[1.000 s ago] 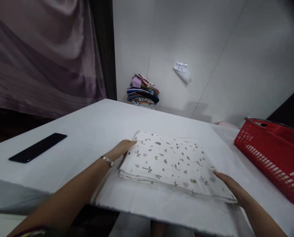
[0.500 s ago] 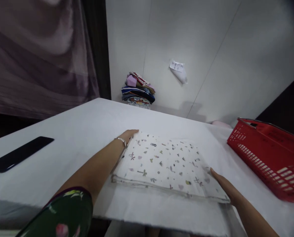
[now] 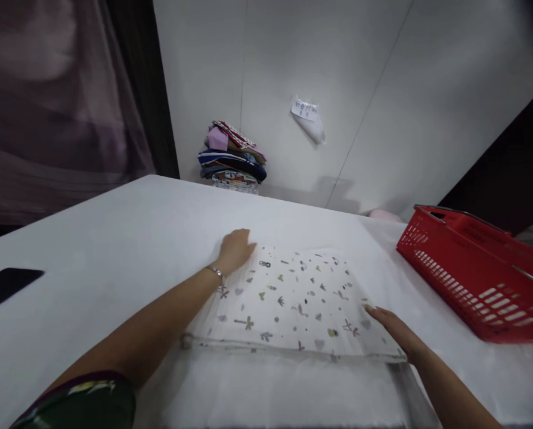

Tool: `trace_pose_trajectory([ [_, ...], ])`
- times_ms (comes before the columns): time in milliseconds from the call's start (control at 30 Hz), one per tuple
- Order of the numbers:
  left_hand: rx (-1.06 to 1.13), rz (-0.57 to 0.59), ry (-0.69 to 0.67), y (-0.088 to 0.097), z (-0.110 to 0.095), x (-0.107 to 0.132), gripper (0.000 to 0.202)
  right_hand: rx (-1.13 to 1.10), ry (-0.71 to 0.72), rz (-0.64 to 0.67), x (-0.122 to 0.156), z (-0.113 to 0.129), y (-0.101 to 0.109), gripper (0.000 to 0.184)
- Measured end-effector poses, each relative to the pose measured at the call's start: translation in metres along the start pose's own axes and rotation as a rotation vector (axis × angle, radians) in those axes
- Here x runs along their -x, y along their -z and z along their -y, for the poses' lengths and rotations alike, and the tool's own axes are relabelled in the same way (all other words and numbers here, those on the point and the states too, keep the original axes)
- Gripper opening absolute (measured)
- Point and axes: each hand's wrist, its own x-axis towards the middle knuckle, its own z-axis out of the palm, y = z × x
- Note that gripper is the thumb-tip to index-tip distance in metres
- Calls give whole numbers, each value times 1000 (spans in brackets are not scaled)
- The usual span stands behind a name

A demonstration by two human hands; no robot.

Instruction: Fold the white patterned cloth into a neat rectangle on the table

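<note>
A folded white cloth [image 3: 293, 304] with a small print of plants, birds and other shapes lies flat on the white-covered table. My left hand [image 3: 236, 249], with a silver bracelet at the wrist, is closed at the cloth's far left corner; its fingers are bent down and partly hidden. At the right edge, my right hand [image 3: 394, 330] has its thumb side on top of the cloth, while the other fingers are mostly out of sight along the edge. The near side shows a thick fold.
A red plastic basket [image 3: 476, 268] stands on the right of the table [image 3: 127, 232]. A dark flat phone-like object [image 3: 7, 286] lies at the left. Behind the far edge rises a pile of folded fabrics [image 3: 233, 158] near the wall, where a paper note [image 3: 306, 110] hangs.
The view has shifted a little to the right. My left hand has turned so that its back and thumb show more at the corner. My right hand sits slightly further over the cloth.
</note>
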Motion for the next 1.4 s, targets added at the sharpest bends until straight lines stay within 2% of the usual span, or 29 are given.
trace_pose_trajectory([
  [67, 20, 104, -256, -13, -17, 6, 53, -3, -1, 15, -1, 0, 0, 39],
  [100, 32, 171, -333, -20, -23, 9, 57, -4, 1, 22, 0, -1, -1, 38],
  [167, 46, 279, -369, -32, -29, 14, 64, -12, 0, 15, 0, -2, -2, 35],
  [233, 55, 341, -352, -35, -28, 15, 69, -33, 1, 20, 1, -3, -3, 34],
  [367, 73, 446, -319, -20, -32, 5, 72, -94, 20, 72, 1, -4, -4, 34],
  [433, 81, 440, -303, -13, -44, 0, 75, -100, 25, 68, 2, -4, -4, 35],
  [500, 85, 395, -333, -15, -56, -2, 77, -105, 31, 61, 2, -3, -4, 35],
  [567, 83, 373, -385, -27, -65, 0, 77, -119, 47, 69, 2, -4, -5, 34],
  [667, 70, 368, -396, -49, -67, 0, 75, -149, 68, 81, 3, -6, -6, 33],
  [767, 74, 379, -396, -56, -63, -4, 76, -153, 73, 67, 3, -5, -6, 31],
  [900, 86, 415, -372, -45, -70, 1, 78, -148, 85, 41, 3, -5, -4, 30],
  [1067, 82, 352, -474, -47, -85, 33, 74, -188, 131, 104, 0, -10, -3, 31],
  [1167, 86, 407, -478, -45, -89, 40, 72, -199, 153, 130, -3, -14, -2, 29],
  [1300, 138, 468, -399, -30, -90, 45, 73, -204, 140, 80, -5, -16, 1, 24],
  [1400, 176, 453, -416, -16, -86, 66, 72, -216, 142, 88, -5, -18, 6, 20],
])
